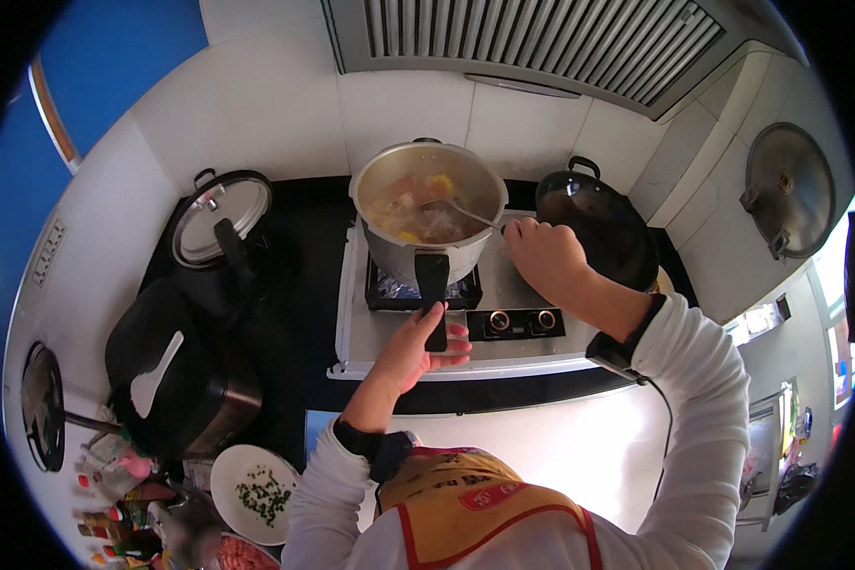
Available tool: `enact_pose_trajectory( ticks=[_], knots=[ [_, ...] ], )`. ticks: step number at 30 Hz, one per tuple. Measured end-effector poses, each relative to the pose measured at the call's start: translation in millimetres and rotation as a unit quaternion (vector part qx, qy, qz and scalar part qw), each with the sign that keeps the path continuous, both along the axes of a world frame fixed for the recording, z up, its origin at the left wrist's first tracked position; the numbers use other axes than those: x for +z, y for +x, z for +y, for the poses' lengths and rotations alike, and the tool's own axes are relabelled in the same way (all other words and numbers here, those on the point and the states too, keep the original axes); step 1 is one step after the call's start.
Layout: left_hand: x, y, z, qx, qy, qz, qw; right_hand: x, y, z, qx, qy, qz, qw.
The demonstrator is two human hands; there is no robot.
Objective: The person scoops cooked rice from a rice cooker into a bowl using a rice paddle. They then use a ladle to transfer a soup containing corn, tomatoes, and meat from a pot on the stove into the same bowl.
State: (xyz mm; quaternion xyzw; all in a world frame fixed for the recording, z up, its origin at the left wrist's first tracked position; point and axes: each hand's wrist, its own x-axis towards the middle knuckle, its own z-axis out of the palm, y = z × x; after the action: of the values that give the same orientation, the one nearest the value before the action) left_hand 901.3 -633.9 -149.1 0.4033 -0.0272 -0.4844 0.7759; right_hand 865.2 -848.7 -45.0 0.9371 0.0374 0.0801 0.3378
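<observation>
A deep metal pot (pixel 381 246) stands on the left burner of a steel gas cooktop (pixel 520 274), holding cloudy broth with yellow and reddish pieces. My left hand (pixel 419 345) is at the pot's black handle (pixel 433 278), thumb on top and fingers spread at its right side. My right hand (pixel 545 253) grips the end of a metal ladle or spoon (pixel 474 215), whose head dips into the broth. To the right, partly behind my right hand, a black wok (pixel 598 221) sits on the cooktop.
A pressure-cooker lid (pixel 217 217) and a black appliance (pixel 178 377) with a white rice paddle (pixel 155 377) are at the left. Below them are a white bowl of chopped greens (pixel 260 491), raw ground meat (pixel 242 554) and several bottles. The range hood (pixel 541 43) overhangs the back.
</observation>
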Motion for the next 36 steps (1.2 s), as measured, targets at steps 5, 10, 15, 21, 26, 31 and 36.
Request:
enact_pose_trajectory(
  ticks=[5,10,15,21,26,31,36],
  knots=[
    [7.5,3.9,0.4,0.046,0.016,-0.005,0.999,71.6,-6.0,-7.6,0.039,-0.032,-0.016,0.999],
    [6.5,5.8,-3.6,0.042,0.018,-0.004,0.999,84.0,31.8,-24.4,0.121,-0.075,-0.041,0.989],
    [3.4,4.1,-3.3,0.057,0.012,-0.005,0.998,61.4,92.3,-35.8,0.177,-0.085,-0.020,0.980],
    [4.8,-3.9,-5.9,0.097,0.063,-0.053,0.992,55.9,138.0,-42.7,0.186,-0.135,-0.010,0.973],
    [12.7,-10.7,-7.3,0.122,0.118,-0.138,0.976,63.2,149.1,-39.5,0.162,-0.159,0.030,0.973],
    [4.6,-6.5,-7.4,0.092,0.127,-0.195,0.968,73.5,161.3,-47.2,0.041,-0.119,0.177,0.976],
    [3.8,-2.8,-9.1,0.073,0.160,-0.269,0.947,101.8,158.0,-65.3,-0.023,-0.122,0.239,0.963]
  ],
)
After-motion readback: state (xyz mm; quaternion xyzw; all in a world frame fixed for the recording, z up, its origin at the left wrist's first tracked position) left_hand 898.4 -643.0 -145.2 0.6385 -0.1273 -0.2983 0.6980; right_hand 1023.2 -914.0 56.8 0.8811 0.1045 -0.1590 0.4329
